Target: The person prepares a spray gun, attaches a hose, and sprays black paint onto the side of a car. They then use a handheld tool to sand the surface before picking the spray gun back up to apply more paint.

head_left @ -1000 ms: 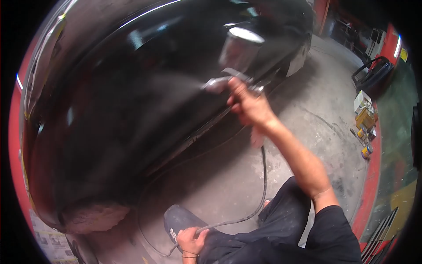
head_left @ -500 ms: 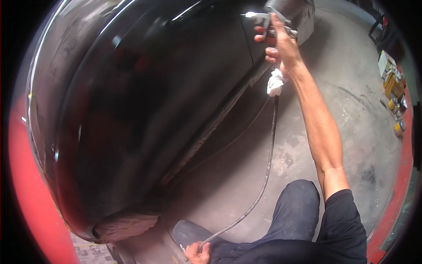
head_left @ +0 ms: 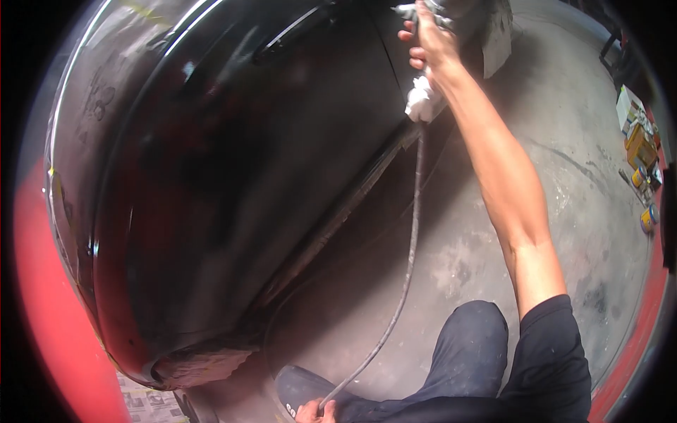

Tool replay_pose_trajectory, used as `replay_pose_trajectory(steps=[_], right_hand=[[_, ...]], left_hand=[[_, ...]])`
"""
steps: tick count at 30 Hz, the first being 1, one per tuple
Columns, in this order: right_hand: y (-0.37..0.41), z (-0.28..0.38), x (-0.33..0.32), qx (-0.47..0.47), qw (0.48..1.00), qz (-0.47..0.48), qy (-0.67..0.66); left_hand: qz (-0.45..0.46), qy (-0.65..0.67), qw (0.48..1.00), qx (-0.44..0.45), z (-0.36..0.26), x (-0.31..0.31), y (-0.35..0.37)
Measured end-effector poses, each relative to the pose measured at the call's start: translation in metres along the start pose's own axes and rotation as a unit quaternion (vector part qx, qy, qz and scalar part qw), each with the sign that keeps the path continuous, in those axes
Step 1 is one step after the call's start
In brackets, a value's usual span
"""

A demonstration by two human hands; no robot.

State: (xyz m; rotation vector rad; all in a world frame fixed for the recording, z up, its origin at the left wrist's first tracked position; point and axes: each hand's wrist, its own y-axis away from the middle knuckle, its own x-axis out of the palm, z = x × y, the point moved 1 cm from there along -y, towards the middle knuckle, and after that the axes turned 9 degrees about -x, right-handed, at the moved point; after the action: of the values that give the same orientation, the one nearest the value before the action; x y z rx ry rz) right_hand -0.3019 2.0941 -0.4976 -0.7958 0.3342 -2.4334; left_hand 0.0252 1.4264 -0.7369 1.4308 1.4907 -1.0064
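At the top of the view my right hand is wrapped round a spray gun, whose nozzle points left toward a glossy black car side. A crumpled white cloth is wrapped at the lower end of the gun, under my fist. From there a hose hangs down in a curve to my left hand, which grips it near my knee at the bottom edge. The gun's upper part is cut off by the frame.
Masking sheet covers the car at the upper left, and more masking fills the wheel arch. Boxes and yellow cans stand at the right. Newspaper lies at lower left. The hose also trails along the floor.
My right hand and the spray gun have moved up and a little left, with the cloth and hose following. My left hand has stayed nearly where it was.
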Motion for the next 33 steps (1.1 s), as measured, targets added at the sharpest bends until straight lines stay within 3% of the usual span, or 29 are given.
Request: replay_pose_trajectory(steps=[1, 4, 11, 15, 19, 22, 24, 26, 28, 31, 33], right_hand=[[-0.004, 0.007, -0.003, 0.063, 0.998, -0.003, 0.011], [0.014, 0.044, -0.012, 0.057, 0.992, 0.093, 0.063], [0.031, 0.141, 0.044, 0.091, 0.945, 0.298, 0.098], [0.006, 0.182, 0.099, 0.01, 0.905, 0.368, 0.214], [-0.058, 0.193, 0.129, -0.005, 0.865, 0.409, 0.29], [-0.102, 0.184, 0.13, 0.005, 0.855, 0.296, 0.426], [-0.127, 0.167, 0.118, -0.123, 0.799, 0.183, 0.559], [-0.133, 0.142, 0.097, -0.205, 0.78, 0.045, 0.59], [-0.125, 0.145, 0.08, -0.135, 0.814, 0.098, 0.557], [-0.078, 0.142, 0.048, 0.001, 0.937, 0.206, 0.281], [-0.056, 0.128, 0.029, -0.026, 0.959, 0.227, 0.169]], left_hand=[[0.006, -0.01, 1.0, 0.002, 0.001, 0.0, -0.001], [0.011, 0.006, 1.0, 0.021, 0.0, 0.0, -0.007], [0.009, 0.039, 0.998, 0.05, -0.025, -0.007, -0.009], [-0.028, 0.097, 0.992, 0.073, -0.049, -0.019, -0.007], [-0.048, 0.14, 0.988, 0.049, -0.065, -0.034, 0.003], [-0.066, 0.135, 0.988, 0.045, -0.061, -0.028, 0.013], [-0.072, 0.131, 0.988, 0.043, -0.066, -0.031, 0.018], [-0.081, 0.129, 0.988, 0.039, -0.07, -0.033, 0.022], [-0.06, 0.157, 0.986, 0.016, -0.063, -0.027, 0.024], [-0.04, 0.14, 0.989, 0.004, -0.064, -0.026, 0.025], [-0.035, 0.107, 0.994, 0.008, -0.07, -0.031, 0.022]])
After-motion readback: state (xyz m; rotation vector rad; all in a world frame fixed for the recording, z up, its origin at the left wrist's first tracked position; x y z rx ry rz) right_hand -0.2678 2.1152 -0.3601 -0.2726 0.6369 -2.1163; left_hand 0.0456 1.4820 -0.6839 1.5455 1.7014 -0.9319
